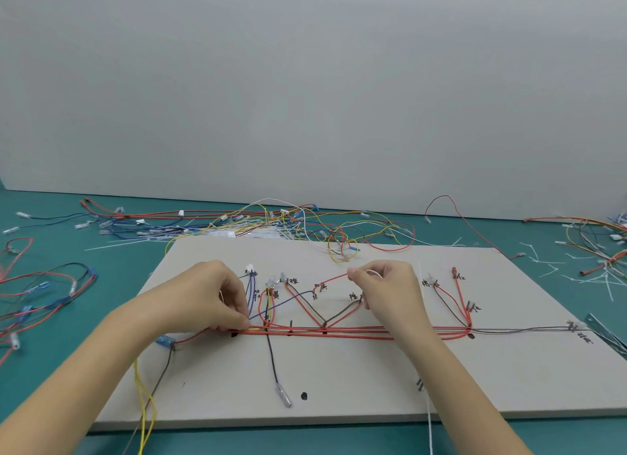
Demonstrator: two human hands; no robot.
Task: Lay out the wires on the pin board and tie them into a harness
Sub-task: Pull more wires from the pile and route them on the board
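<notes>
Pin board point(373, 380): lies flat on the teal bench point(51, 370), near edge toward the person.
Wire bundle point(339, 332): mostly red, runs left to right across the board's middle, branches fanning to the far side.
Left hand point(207, 295): fingers curled, pinching the bundle's left end.
Right hand point(386, 292): fingers pinching a red wire point(334, 278) raised above the board.
Loose wires point(271, 222): heaped along the far bench.

The pin board point(373, 380) carries small black handwritten marks beside the wire ends, for example near its upper middle and at its right edge, but they are too small and blurred to read.
</notes>
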